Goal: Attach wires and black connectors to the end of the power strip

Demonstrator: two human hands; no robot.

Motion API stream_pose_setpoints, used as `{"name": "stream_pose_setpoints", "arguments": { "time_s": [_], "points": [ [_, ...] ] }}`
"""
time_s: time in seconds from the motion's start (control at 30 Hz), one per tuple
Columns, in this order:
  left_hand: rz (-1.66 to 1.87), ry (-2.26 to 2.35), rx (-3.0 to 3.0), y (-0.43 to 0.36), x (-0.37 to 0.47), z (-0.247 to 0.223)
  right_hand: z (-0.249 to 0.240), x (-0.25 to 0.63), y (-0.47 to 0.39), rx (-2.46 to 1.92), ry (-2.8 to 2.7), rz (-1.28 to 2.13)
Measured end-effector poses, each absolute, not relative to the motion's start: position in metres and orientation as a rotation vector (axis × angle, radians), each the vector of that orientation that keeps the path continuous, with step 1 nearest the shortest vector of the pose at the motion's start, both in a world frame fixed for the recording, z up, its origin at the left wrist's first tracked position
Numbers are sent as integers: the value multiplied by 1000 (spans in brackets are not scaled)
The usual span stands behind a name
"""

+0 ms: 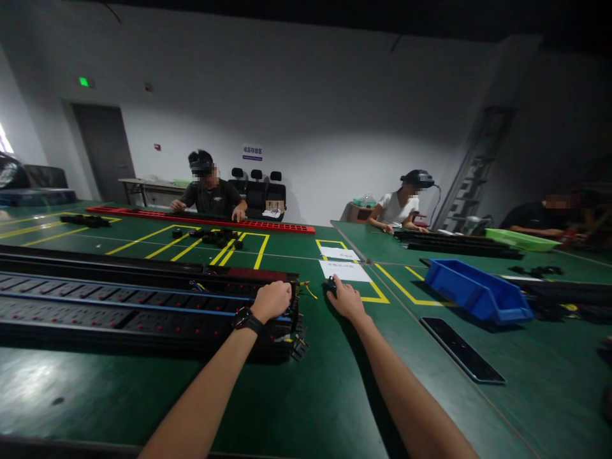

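Observation:
Several long black power strips point(119, 325) with sockets and small red dots lie side by side on the left. My left hand point(272, 301), with a watch on its wrist, is closed over the right end of one strip; its fingertips are hidden. Yellow wires point(308, 290) stick out just beyond that end, and a small black end piece point(299, 347) hangs at the nearer corner. To the right, my right hand point(348, 301) closes its thumb and fingers on a small black part point(331, 287) close to the table.
White paper sheets point(344, 270) lie beyond my right hand. A blue bin point(478, 290) and a black phone-like slab point(461, 350) are on the right. Black parts point(210, 237) and a red rail point(277, 226) lie farther back. Co-workers sit across the green table point(315, 408).

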State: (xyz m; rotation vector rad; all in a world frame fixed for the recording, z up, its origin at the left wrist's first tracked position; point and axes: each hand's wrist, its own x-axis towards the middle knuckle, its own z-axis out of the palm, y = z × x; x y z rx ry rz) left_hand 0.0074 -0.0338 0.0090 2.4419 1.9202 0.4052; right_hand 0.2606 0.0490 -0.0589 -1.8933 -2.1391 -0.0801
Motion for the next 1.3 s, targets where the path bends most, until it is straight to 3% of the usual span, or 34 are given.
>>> {"name": "stream_pose_setpoints", "arguments": {
  "time_s": [0.4, 0.83, 1.3],
  "points": [
    [389, 1921, 2440, -35, 8, 11, -61, 271, 53, -1699, -2008, -241],
    [389, 1922, 2454, -32, 6, 8, -59, 272, 46, -1943, -1940, -101],
    [388, 1926, 2433, -33, 8, 9, -60, 256, 48, -1753, -2018, -182]
  ]
}}
